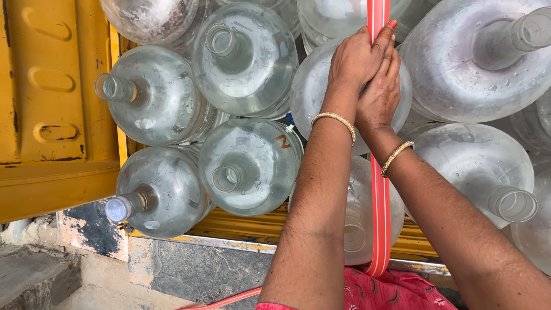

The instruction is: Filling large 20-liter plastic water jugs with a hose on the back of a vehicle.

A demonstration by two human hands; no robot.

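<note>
Orange-and-white strap (380,201), flat and taut, running from the lap straight up over the jugs and out past the top edge. Both hands pressed together on it near the top. Left hand (357,57) closed round the strap, fingertips (388,30) hooked over its right edge, a gold bangle (334,121) at the wrist. Right hand (379,95) just below and against the left, fingers laid flat along the strap; cannot tell whether closed round it. A second bangle (397,156) on that wrist.

Under the hands, a clear jug (313,86), mostly covered by them. Below it another jug (361,218), neck toward the camera, with the strap crossing right over it. To the left, four clear jugs packed close and touching: two with open necks above (244,57) (152,95), one with an orange mark (249,166), and one wearing a pale cap (117,209). More jugs to the right (479,163) and at top right (488,57), wet with droplets.

Yellow metal panel (51,103) along the left, a yellow ledge (252,227) beneath the jugs. Stone paving (195,270) lower down. Pink patterned cloth (390,290) at the bottom edge.
</note>
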